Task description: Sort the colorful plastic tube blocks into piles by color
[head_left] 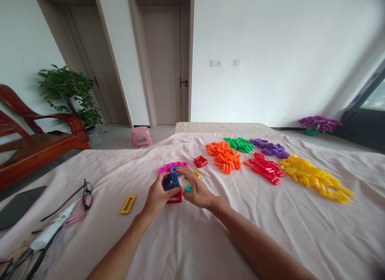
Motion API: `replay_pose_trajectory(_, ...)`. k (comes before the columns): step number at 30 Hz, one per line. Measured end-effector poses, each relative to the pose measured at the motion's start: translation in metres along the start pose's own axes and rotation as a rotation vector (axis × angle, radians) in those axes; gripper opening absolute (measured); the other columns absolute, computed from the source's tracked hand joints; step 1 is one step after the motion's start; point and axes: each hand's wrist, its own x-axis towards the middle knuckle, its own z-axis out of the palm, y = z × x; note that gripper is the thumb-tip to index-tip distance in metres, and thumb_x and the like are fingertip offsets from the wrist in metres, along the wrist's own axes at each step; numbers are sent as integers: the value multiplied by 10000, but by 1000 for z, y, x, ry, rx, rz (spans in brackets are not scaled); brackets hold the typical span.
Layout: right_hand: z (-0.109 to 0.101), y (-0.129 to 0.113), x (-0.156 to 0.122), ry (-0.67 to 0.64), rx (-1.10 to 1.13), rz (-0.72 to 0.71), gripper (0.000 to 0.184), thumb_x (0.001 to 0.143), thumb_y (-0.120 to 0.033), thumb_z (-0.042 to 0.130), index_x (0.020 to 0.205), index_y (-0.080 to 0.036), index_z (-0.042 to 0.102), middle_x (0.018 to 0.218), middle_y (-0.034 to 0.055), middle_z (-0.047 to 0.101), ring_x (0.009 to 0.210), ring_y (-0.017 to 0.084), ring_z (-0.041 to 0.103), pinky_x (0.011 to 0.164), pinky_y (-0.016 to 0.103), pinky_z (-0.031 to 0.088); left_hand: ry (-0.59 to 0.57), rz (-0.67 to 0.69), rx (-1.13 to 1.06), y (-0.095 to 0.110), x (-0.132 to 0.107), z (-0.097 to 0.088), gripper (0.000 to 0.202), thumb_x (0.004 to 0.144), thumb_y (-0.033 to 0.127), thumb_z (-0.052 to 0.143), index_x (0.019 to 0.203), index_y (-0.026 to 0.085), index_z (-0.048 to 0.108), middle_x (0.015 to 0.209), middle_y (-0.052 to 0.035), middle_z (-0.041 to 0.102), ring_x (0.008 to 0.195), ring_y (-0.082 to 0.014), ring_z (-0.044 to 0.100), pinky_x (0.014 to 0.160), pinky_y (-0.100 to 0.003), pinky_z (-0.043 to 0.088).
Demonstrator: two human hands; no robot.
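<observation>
My left hand (157, 193) grips a small stack of dark blue plastic tiles (171, 181), with the thumb along its lower side. My right hand (197, 189) arches beside the stack, its thumb and fingers apart and the fingertips close to the stack's top. Whether they touch it, I cannot tell. Just below the stack is a red frame-shaped tile (175, 199). A light blue tile (175, 170) shows behind the stack, and a teal triangular tile (189, 188) appears in the gap of my right hand. Behind my hands lies a pink piece with round holes (165, 167), partly hidden, and a yellow piece (197, 173).
A yellow rectangular frame (128, 204) lies left, red square frames (200, 161) beyond my right hand. Orange (224, 155), green (240, 144), purple (269, 147), red (266, 168) and yellow pieces (313, 177) form piles at right. Glasses (87, 193) and a white tube-shaped device (52, 228) lie left.
</observation>
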Motion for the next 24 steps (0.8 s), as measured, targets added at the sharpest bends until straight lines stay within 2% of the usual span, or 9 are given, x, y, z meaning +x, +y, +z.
replay_pose_trajectory(2,3,4,0,21,141,182,510,864,-292,627,1366,-239,557,1325,114,609,1139,251,611,928,417,517,111,109,131,-2,0,-2,673,489,293,937,1117,244,698,1088,-76,664,1087,-301,587,1000,-395,423)
replay_pose_trajectory(4,9,5,1,22,249,271,432,907,-372,600,1306,-205,601,1187,102,676,1018,231,650,870,389,531,138,183,199,0,-3,-1,617,522,260,919,1104,256,714,1102,-85,638,1134,-322,554,1054,-415,383)
replay_pose_trajectory(7,19,1,3,10,407,243,376,890,-413,624,1182,-180,658,1029,63,708,945,214,655,848,359,524,89,229,226,4,-8,5,546,583,237,884,1104,263,721,1131,-98,616,1187,-336,523,1106,-436,346)
replay_pose_trajectory(10,24,-3,5,32,540,271,283,832,-394,671,1003,-168,686,877,23,688,793,171,628,738,297,510,54,233,184,6,-12,12,571,587,233,884,1130,268,711,1190,-102,611,1234,-330,511,1121,-434,350)
replay_pose_trajectory(13,22,1,5,79,634,382,252,801,-401,686,882,-163,666,769,1,639,653,125,555,625,248,459,11,128,40,6,-11,14,691,594,287,894,1239,267,646,1243,-96,632,1153,-292,593,1025,-404,450)
replay_pose_trajectory(16,19,5,4,122,655,455,250,797,-414,679,856,-172,660,707,-18,601,575,95,482,561,218,398,-90,-36,-116,7,-9,13,635,720,427,808,1284,215,609,1197,-102,691,1038,-258,665,928,-372,509)
replay_pose_trajectory(19,17,5,4,122,629,446,265,795,-432,679,869,-178,663,708,-21,599,574,90,470,559,211,376,-125,-136,-187,10,-6,12,551,773,493,748,1202,158,665,1132,-107,736,1025,-255,682,909,-351,515)
replay_pose_trajectory(22,19,4,5,87,602,394,325,813,-490,658,897,-176,652,763,-1,616,641,116,514,592,225,398,-121,-216,-257,13,-5,9,528,739,469,789,1144,144,697,1079,-103,759,975,-244,698,832,-321,524)
replay_pose_trajectory(24,20,5,5,64,503,347,332,853,-505,603,899,-177,632,769,5,610,661,128,521,599,234,408,-148,-248,-328,13,-4,7,496,721,449,810,1095,138,715,1049,-107,766,942,-235,704,798,-311,524)
